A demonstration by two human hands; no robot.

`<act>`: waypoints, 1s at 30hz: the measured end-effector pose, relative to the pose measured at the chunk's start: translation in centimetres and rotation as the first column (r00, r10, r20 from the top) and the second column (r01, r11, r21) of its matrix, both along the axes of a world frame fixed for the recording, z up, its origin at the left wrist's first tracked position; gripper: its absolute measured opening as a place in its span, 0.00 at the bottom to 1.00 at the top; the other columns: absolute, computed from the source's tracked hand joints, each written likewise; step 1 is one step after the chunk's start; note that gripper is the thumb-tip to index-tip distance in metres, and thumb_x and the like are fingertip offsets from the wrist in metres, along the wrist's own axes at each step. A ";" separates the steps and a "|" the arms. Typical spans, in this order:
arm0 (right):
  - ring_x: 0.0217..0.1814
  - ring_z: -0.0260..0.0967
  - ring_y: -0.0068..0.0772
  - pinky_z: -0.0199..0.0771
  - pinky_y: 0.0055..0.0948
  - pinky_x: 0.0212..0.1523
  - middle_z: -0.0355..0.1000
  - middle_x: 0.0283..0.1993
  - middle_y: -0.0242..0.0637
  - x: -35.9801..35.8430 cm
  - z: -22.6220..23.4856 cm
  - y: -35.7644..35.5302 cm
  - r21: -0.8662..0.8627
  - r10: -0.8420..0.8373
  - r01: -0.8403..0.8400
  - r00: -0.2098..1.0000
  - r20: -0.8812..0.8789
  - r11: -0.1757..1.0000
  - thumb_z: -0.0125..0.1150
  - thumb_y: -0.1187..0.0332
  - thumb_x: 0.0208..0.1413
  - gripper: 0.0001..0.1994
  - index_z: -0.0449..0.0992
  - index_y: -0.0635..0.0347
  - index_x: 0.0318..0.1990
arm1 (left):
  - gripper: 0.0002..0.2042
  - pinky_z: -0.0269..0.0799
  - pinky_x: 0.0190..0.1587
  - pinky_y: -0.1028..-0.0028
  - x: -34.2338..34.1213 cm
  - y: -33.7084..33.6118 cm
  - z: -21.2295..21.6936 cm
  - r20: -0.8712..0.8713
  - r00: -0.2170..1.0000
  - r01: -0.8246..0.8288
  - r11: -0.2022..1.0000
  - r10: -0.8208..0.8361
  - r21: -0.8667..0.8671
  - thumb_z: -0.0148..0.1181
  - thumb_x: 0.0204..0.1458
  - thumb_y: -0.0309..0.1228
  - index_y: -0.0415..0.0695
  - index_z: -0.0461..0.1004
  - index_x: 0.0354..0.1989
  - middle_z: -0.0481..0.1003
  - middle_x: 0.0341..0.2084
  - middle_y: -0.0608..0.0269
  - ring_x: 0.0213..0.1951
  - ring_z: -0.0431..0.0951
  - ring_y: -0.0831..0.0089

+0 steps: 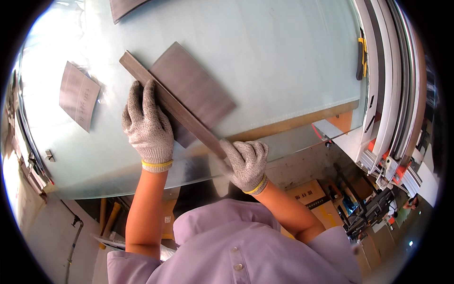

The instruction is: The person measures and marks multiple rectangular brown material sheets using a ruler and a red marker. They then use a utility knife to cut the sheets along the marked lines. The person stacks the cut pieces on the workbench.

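Observation:
A long, narrow brown strip (182, 113) lies diagonally across a grey-brown rectangular sheet (194, 85) on the glass-like tabletop (283, 57). Parts of the sheet show on both sides of the strip. My left hand (149, 125), in a grey knit glove with a yellow cuff, rests against the strip's near side. Its fingers are stretched out, with two fingertips touching the strip's edge. At the strip's lower right end, my right hand (246, 161), gloved the same way, has its fingers curled round that end. The fingertips underneath are hidden.
A smaller marked sheet (78, 97) lies at the left, and another dark sheet (125, 8) at the far edge. A yellow-and-black utility knife (362, 57) rests by the white metal rail (390, 71) on the right. Cardboard boxes (312, 196) stand below the table.

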State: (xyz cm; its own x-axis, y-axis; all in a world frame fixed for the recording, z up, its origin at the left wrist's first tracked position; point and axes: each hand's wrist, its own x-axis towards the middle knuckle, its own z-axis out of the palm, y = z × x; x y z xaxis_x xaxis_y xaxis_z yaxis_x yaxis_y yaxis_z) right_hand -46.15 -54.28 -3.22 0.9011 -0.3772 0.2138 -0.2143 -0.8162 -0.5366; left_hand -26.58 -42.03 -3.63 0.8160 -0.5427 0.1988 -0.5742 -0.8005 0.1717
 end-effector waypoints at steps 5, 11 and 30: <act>0.33 0.67 0.35 0.64 0.41 0.37 0.69 0.35 0.27 -0.1 -0.2 0.2 -0.023 0.006 -0.006 1.000 0.020 1.000 0.72 0.61 0.47 0.22 0.81 0.56 0.52 | 0.29 0.67 0.64 0.54 0.3 0.2 -0.3 0.056 0.997 0.057 0.998 -0.057 -0.008 0.57 0.51 0.20 0.50 0.73 0.65 0.71 0.63 0.49 0.57 0.74 0.48; 0.42 0.66 0.37 0.64 0.41 0.46 0.70 0.43 0.31 -1.1 -0.9 0.5 -0.057 0.002 -0.004 1.000 -0.027 0.998 0.72 0.60 0.50 0.22 0.82 0.54 0.54 | 0.25 0.62 0.67 0.55 0.1 0.1 -0.1 0.019 0.999 0.049 0.999 -0.049 -0.002 0.52 0.59 0.21 0.50 0.73 0.66 0.72 0.64 0.52 0.61 0.73 0.50; 0.41 0.66 0.38 0.65 0.42 0.47 0.70 0.43 0.32 -1.0 -1.0 0.6 -0.044 0.000 -0.001 1.000 -0.009 0.999 0.73 0.62 0.49 0.24 0.81 0.56 0.55 | 0.28 0.63 0.68 0.54 0.2 0.2 -0.1 0.041 0.997 0.057 0.998 -0.058 0.038 0.55 0.55 0.20 0.50 0.71 0.67 0.71 0.64 0.48 0.60 0.74 0.51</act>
State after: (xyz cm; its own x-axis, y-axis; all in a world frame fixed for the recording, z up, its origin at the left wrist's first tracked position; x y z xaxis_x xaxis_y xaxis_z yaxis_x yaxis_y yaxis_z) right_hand -47.15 -53.72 -4.21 0.9032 -0.3671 0.2222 -0.2185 -0.8391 -0.4982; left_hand -26.39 -41.82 -3.72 0.7745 -0.5961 0.2115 -0.6257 -0.7711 0.1179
